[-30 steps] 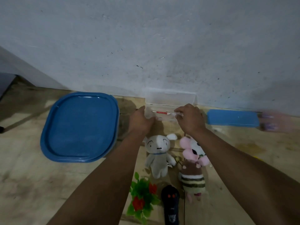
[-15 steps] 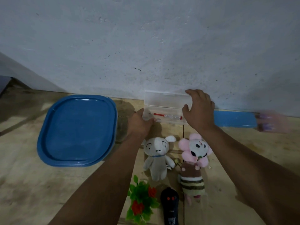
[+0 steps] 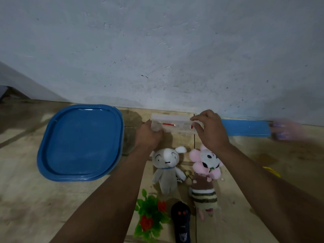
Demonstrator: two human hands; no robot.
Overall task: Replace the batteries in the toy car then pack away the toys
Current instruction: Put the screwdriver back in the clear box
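Lid first: a big blue container lid (image 3: 79, 142) lies flat, well to the left of the clear plastic box (image 3: 172, 124) by the wall. The left hand (image 3: 149, 135) curls round the box's left end, probably to steady it. Inside lies a red-handled screwdriver (image 3: 177, 125), its long axis running left to right along the box; which end is the tip I cannot tell. The right hand (image 3: 211, 130) hovers at the box's right end, fingers loosely curled and apart, gripping nothing that I can see. Nearer than the box lie a white plush (image 3: 166, 168), a pink flower plush (image 3: 206, 176), a black remote (image 3: 180, 223) and a plastic plant (image 3: 150, 216). The toy car (image 3: 287, 129), blurred, sits far right of the box beside a blue strip (image 3: 245, 128).
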